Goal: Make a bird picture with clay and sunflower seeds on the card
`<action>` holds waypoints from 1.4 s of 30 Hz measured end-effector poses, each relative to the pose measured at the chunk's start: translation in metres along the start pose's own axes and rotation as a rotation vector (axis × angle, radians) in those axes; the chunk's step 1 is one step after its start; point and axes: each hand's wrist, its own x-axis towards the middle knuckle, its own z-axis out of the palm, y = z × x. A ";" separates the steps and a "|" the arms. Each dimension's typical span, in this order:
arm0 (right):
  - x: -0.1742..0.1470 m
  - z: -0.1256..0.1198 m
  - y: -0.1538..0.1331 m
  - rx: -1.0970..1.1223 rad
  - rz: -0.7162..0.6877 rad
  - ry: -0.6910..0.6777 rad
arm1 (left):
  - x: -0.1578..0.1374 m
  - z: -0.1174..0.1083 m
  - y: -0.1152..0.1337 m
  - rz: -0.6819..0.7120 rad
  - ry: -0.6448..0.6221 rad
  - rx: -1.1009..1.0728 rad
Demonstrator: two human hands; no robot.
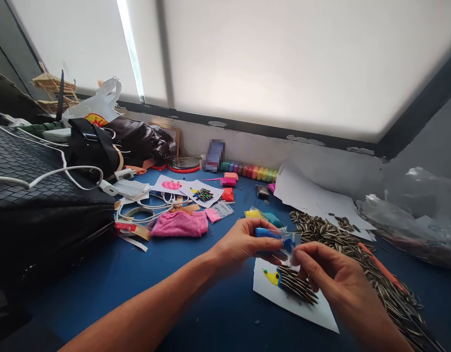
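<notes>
My left hand [253, 240] grips a small clear plastic bag [292, 240] with blue modelling clay [266, 233] inside. The fingers of my right hand [330, 271] are pinched at the bag's right edge. Below both hands, a white card [302, 313] lies on the table. On it is a hedgehog picture [297, 284]: a yellow clay face with a green nose, a blue clay edge and striped sunflower seeds as spines. My right forearm covers part of the card's right side.
A pile of sunflower seeds [326, 234] with an orange stick [381, 268] lies on the right, near white paper sheets [309, 190] and a plastic bag of stuff [412, 225]. A pink cloth [179, 224], cables [148, 208] and a black bag [45, 195] occupy the left. Clay packets [228, 194] lie further back.
</notes>
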 end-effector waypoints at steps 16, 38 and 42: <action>-0.001 0.004 -0.001 0.122 0.095 -0.094 | 0.000 0.001 -0.001 0.096 0.064 0.106; -0.004 0.006 0.002 0.232 0.113 -0.210 | -0.001 0.003 -0.002 0.064 0.055 0.089; -0.001 0.007 0.001 0.149 0.070 -0.142 | -0.001 0.003 -0.004 0.071 0.037 0.074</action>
